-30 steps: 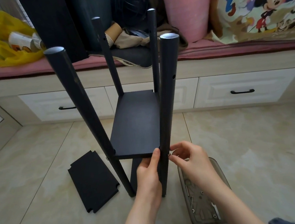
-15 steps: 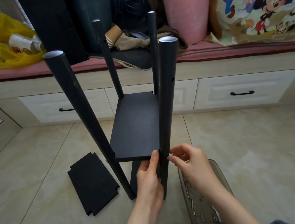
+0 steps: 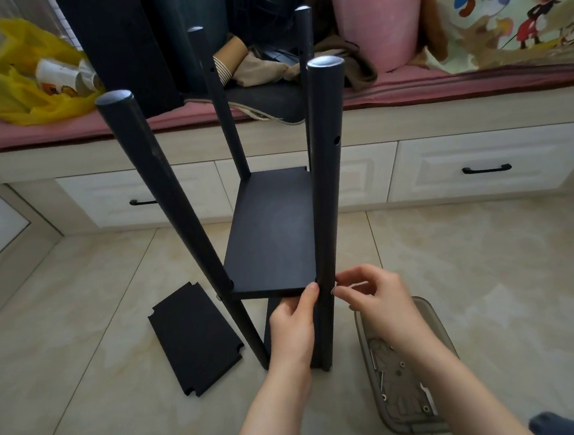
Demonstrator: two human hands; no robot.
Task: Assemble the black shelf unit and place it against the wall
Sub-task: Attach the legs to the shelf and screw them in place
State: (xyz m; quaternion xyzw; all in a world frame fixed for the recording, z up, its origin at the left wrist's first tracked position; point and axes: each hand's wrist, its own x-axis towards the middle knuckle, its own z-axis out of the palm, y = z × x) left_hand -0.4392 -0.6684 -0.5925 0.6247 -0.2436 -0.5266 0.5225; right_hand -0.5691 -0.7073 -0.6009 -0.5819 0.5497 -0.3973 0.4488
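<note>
My right hand is closed in a fingertip pinch on a small fastener, too small to name for sure; I take it for a screw. I hold it against the right face of the near right post, level with the shelf board. The post stands upright, so the way in is sideways, from my fingertips leftward through the post and into the board's end. My left hand is on the other side of that post. It pinches the board's front right corner, with one digit up against the front edge and the rest going under, out of sight.

I judge that the move depends on the board staying level with the hole while I drive the fastener straight across, not at a slant.

The black shelf unit stands on the tiled floor in front of the drawers, well short of any wall. Its four posts are up, and the near left post leans outward. A loose shelf panel lies flat beside its foot. The clear hardware tray sits just below my right wrist, nearer that hand.
</note>
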